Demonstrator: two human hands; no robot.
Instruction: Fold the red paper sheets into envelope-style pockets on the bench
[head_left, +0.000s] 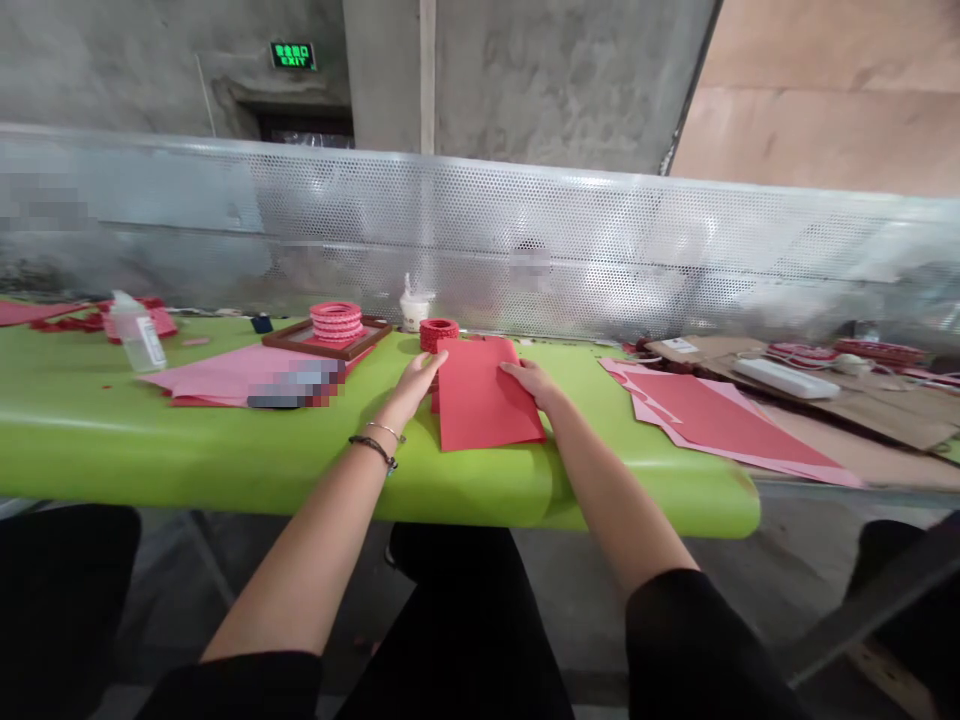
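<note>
A red sheet of paper (486, 405) lies in front of me over the green table cover, its lower edge toward me. At its left edge, my left hand (418, 382) grips the sheet with the thumb near the upper corner. My right hand (531, 382) holds the opposite edge, its thumb on top and the other fingers partly hidden beneath. More red paper shows under the left side of the sheet. Just behind stands a stack of red patterned rings (439, 334).
Left are pink sheets (214, 372), a brown frame (281, 340) carrying pink rings (336, 320), and a clear bottle (139, 332). A white cup (414, 310) stands behind. Right are red and pink sheets (720, 415) and a white power strip (786, 378). A perforated metal panel (480, 240) backs the table.
</note>
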